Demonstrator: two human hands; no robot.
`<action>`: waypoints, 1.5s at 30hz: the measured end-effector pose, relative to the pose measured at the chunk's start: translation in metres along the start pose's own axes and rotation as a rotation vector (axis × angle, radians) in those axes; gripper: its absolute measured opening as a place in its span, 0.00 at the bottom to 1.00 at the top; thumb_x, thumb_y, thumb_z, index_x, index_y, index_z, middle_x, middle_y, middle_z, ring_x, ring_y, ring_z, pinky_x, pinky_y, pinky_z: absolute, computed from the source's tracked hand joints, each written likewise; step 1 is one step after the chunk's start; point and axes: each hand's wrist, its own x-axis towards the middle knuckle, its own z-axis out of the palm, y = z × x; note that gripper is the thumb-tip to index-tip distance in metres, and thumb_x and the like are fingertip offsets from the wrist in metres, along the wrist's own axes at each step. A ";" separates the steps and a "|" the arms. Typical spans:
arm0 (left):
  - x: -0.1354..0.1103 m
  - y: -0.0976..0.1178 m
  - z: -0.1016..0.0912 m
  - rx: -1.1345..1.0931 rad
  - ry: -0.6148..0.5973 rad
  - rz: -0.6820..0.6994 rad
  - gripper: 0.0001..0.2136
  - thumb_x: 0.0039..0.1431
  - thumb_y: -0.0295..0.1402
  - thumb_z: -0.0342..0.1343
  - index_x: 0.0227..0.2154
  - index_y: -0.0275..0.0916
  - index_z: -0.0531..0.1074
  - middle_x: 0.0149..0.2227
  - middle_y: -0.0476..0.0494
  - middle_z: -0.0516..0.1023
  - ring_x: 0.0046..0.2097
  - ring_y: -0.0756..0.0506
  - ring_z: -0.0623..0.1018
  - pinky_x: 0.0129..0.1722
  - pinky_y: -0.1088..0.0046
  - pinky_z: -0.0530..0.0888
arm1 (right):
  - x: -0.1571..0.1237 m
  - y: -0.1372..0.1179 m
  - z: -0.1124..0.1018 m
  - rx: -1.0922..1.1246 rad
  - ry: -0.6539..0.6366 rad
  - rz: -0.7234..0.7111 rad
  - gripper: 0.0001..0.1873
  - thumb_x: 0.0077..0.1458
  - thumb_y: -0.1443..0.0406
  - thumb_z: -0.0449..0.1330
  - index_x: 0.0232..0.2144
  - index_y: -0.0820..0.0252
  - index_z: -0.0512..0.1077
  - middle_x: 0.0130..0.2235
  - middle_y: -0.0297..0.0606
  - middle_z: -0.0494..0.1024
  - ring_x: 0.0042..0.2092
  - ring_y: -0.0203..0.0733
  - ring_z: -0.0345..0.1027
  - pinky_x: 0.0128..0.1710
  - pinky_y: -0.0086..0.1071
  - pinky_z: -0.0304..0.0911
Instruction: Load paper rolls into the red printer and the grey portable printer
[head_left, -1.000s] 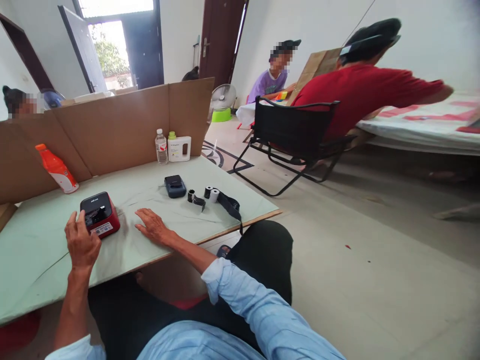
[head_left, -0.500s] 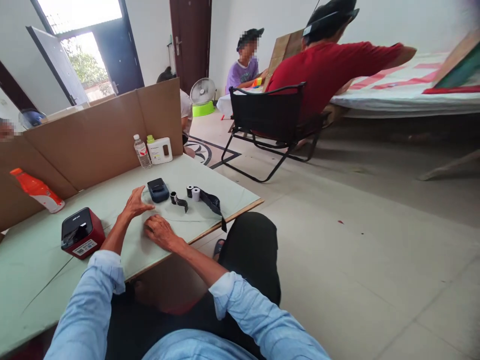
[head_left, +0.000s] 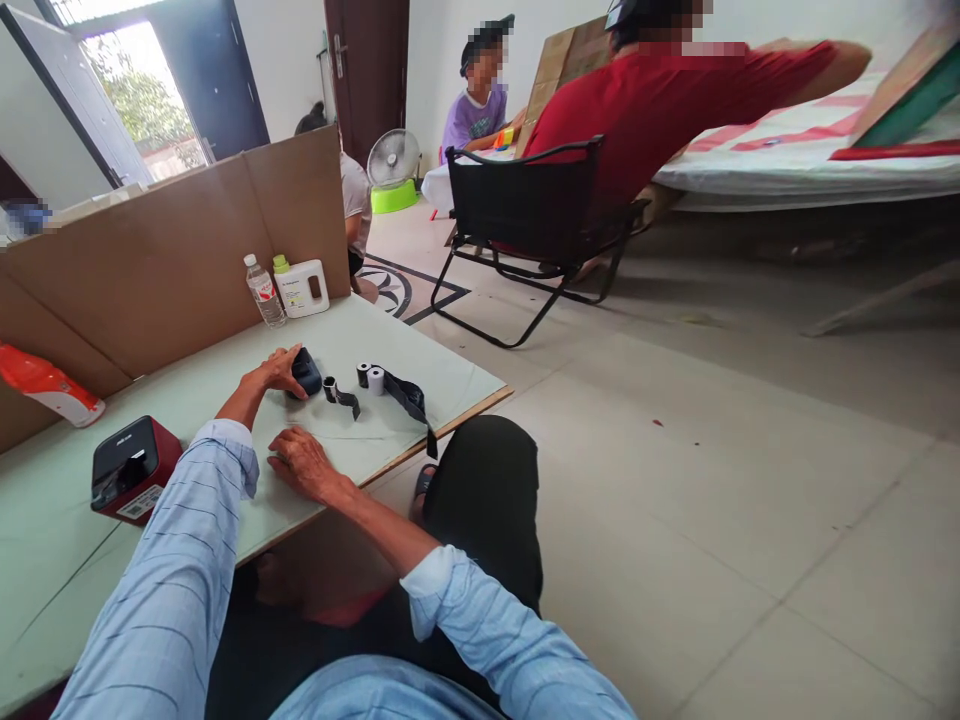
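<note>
- The bare right hand (head_left: 304, 462) holds nothing visible; its fingers are loosely bent and slightly apart, low at the worktop's near side.
- The bare left hand (head_left: 279, 370) has its thumb and fingers spread about as wide as the small dark blue, boxy device (head_left: 307, 372), curving about its left end; how firmly they grip, I cannot tell.
- That device sits on the pale green worktop (head_left: 457, 385), left of a small black roll (head_left: 330, 389) with a loose strip.
- Farther right, a white roll (head_left: 376, 381) stands beside another black roll (head_left: 363, 375), near a long black ribbon (head_left: 407, 395) that reaches the worktop's edge.
- A red, boxy machine with a black top (head_left: 127, 465) stands beside the left forearm.
- Behind, a brown cardboard panel (head_left: 180, 250) backs an orange bottle (head_left: 49, 385), a clear plastic bottle (head_left: 266, 293) and a white jug with a green cap (head_left: 301, 290).
- Beyond, a person in red (head_left: 637, 120) sits in a black folding chair (head_left: 525, 200).
- The left arm stretches forward; the right forearm slants inward, palm down.
</note>
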 end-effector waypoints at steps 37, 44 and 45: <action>-0.217 -0.047 0.062 -0.375 0.482 -0.161 0.52 0.46 0.44 0.75 0.72 0.35 0.59 0.71 0.26 0.64 0.72 0.27 0.67 0.72 0.45 0.65 | 0.019 0.033 0.024 -0.003 0.043 0.016 0.35 0.65 0.57 0.63 0.70 0.62 0.63 0.62 0.55 0.73 0.62 0.57 0.70 0.64 0.51 0.67; -0.218 -0.041 0.080 -0.395 0.647 -0.129 0.34 0.50 0.39 0.74 0.61 0.39 0.75 0.65 0.32 0.73 0.68 0.31 0.73 0.70 0.47 0.70 | 0.018 0.039 0.028 -0.053 0.062 -0.031 0.35 0.66 0.56 0.62 0.71 0.60 0.62 0.62 0.54 0.74 0.62 0.57 0.70 0.64 0.51 0.69; -0.218 -0.040 0.081 -0.404 0.653 -0.136 0.32 0.52 0.39 0.73 0.60 0.40 0.76 0.65 0.32 0.74 0.68 0.31 0.73 0.68 0.47 0.72 | 0.018 0.040 0.028 -0.056 0.065 -0.035 0.35 0.66 0.57 0.62 0.71 0.60 0.62 0.62 0.54 0.74 0.62 0.57 0.70 0.64 0.51 0.69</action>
